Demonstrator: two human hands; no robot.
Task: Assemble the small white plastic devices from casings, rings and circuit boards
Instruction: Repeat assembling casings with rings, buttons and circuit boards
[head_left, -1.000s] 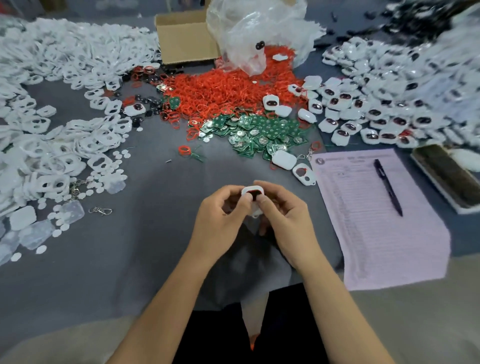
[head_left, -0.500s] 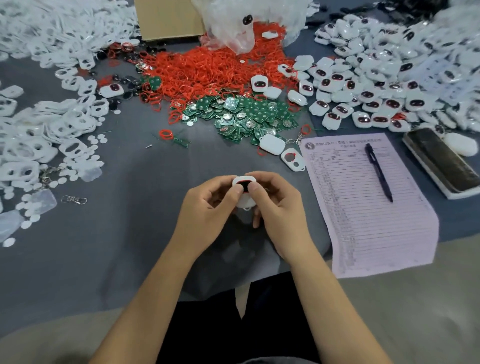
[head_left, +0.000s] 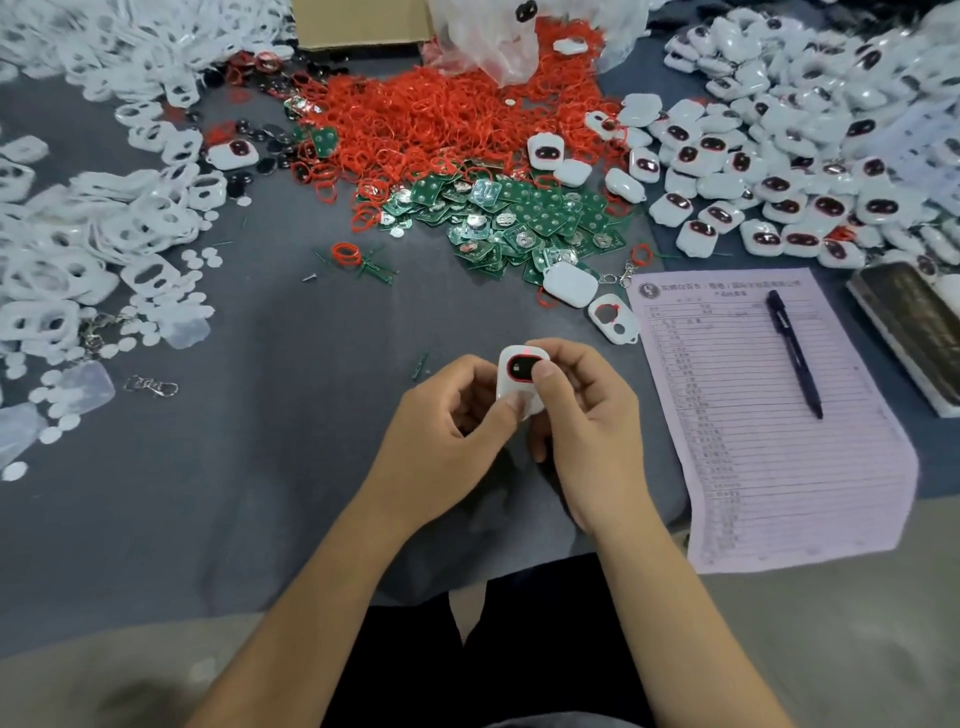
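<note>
from my remote feed, heaps too many to count crowd the grey cloth (head_left: 260, 467): white casings (head_left: 93, 234) at left, finished devices (head_left: 779, 171) at right, red rings (head_left: 441, 119) and green circuit boards (head_left: 519, 218) between. one lined sheet (head_left: 769, 441) carries one pen (head_left: 794, 353). nearer me, my left hand (head_left: 447, 441) and right hand (head_left: 587, 431) both close on one white device (head_left: 521, 375), thumbs pressed to its face, held between them above the cloth.
</note>
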